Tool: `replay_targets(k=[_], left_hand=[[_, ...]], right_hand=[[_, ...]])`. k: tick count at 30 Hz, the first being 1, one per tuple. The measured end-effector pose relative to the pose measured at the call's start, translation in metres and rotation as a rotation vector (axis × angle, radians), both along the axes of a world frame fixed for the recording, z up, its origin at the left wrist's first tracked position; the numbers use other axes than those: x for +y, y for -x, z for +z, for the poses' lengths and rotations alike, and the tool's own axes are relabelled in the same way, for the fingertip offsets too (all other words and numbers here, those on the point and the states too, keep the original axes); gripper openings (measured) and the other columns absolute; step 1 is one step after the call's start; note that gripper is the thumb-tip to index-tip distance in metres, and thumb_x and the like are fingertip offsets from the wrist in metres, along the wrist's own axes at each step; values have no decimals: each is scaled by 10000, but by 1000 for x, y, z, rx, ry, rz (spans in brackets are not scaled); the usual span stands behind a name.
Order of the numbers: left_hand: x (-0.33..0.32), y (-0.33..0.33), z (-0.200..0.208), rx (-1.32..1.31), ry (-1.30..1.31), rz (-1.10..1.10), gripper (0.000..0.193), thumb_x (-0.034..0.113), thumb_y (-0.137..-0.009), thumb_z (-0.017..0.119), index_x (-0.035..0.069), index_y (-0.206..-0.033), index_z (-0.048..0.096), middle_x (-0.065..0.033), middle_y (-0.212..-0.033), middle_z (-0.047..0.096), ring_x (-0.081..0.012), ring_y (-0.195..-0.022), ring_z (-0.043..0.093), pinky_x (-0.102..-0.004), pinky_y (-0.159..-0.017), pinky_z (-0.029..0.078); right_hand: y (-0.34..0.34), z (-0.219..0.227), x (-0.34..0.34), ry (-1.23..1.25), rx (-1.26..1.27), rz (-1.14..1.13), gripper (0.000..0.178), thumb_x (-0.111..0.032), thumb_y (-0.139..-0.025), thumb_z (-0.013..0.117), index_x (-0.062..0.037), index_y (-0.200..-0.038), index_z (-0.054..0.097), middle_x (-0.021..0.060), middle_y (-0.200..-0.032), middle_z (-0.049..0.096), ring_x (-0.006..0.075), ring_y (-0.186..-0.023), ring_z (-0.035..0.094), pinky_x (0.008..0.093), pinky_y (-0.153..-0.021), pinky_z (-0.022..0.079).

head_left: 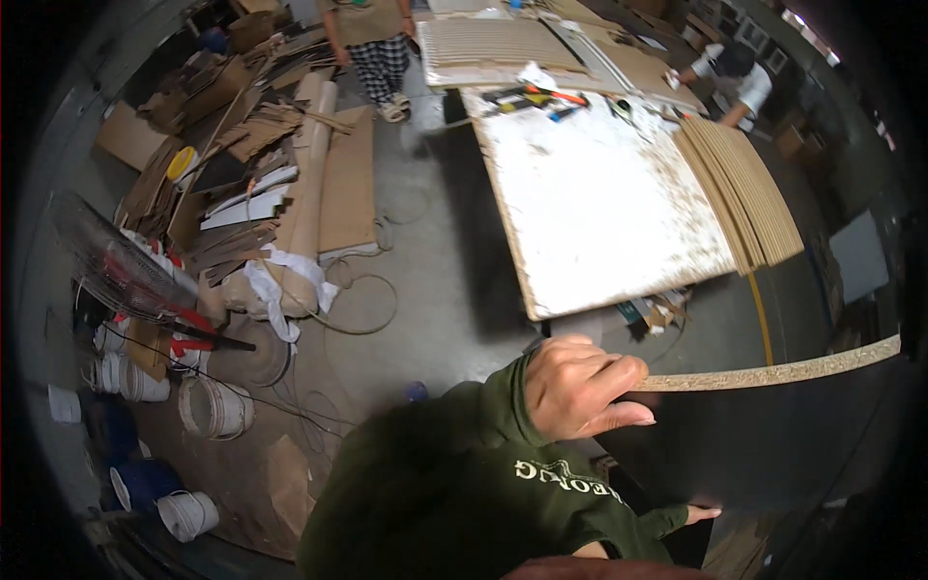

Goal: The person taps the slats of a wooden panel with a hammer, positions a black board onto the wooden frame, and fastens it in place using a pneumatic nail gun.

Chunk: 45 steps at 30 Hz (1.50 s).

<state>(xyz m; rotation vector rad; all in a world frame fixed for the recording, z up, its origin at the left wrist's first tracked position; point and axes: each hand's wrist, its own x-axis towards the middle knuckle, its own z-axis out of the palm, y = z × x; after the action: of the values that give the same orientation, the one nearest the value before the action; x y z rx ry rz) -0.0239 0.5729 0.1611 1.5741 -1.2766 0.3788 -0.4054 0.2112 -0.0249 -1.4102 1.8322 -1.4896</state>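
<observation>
My left hand (585, 389) is closed over the corner of a particle board (773, 375), its thumb on the near side. The board's rough chip edge runs off to the right, and its dark face (764, 440) drops away below. Lower down, my right hand (703, 514) is at the near edge of that dark face; its fingers show only in part and seem to hold the board there. Both arms are in dark green sleeves. Beyond my left hand stands a worktable with a scuffed white top (599, 213).
Grooved tan panels (744, 198) lie along the table's right side; hand tools (541, 100) lie at its far end. A person (372, 43) stands beyond, another (735, 82) works at right. On the left are a pedestal fan (135, 266), buckets (215, 408), scrap strips and a floor hose.
</observation>
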Motion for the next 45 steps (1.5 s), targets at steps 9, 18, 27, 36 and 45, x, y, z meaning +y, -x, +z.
replay_targets(k=[9, 18, 27, 36, 45], left_hand=[[157, -104, 1, 35, 142, 106, 404, 342, -744, 677, -18, -841, 520, -108, -622, 535, -265, -505, 524, -334, -468, 409], [222, -268, -2, -88, 176, 235, 449, 387, -760, 658, -40, -816, 530, -103, -653, 561, -254, -521, 568, -326, -494, 466], [203, -540, 12, -45, 209, 98, 400, 320, -739, 687, -24, -862, 524, -99, -683, 561, -250, -518, 525, -321, -491, 430], [167, -719, 8, 196, -92, 114, 376, 353, -807, 620, 6, -837, 478, -181, -584, 464, -372, -557, 536, -365, -446, 402], [103, -910, -88, 449, -358, -24, 356, 354, -830, 588, 8, -890, 529, -197, -668, 530, -356, -573, 535, -351, -519, 427]], right_hand=[[-209, 84, 86, 184, -87, 62, 538, -434, -921, 340, 7, -1196, 477, 123, -1145, 549, 272, -1015, 520, 368, -876, 413], [-432, 109, 149, 242, -389, 173, 574, -458, -924, 317, 21, -1191, 489, 134, -1129, 562, 269, -1034, 515, 380, -866, 423], [-655, 38, 121, 355, -738, 342, 625, -483, -913, 330, 63, -1140, 528, 200, -1131, 549, 298, -1013, 527, 365, -878, 426], [-727, 52, 125, 35, -568, 512, 706, -540, -887, 359, 56, -1261, 411, 221, -1250, 457, 306, -1109, 480, 396, -941, 388], [-722, -119, 202, -15, 120, 357, 462, -332, -925, 376, 6, -1220, 489, 136, -1185, 519, 243, -1087, 469, 360, -956, 348]])
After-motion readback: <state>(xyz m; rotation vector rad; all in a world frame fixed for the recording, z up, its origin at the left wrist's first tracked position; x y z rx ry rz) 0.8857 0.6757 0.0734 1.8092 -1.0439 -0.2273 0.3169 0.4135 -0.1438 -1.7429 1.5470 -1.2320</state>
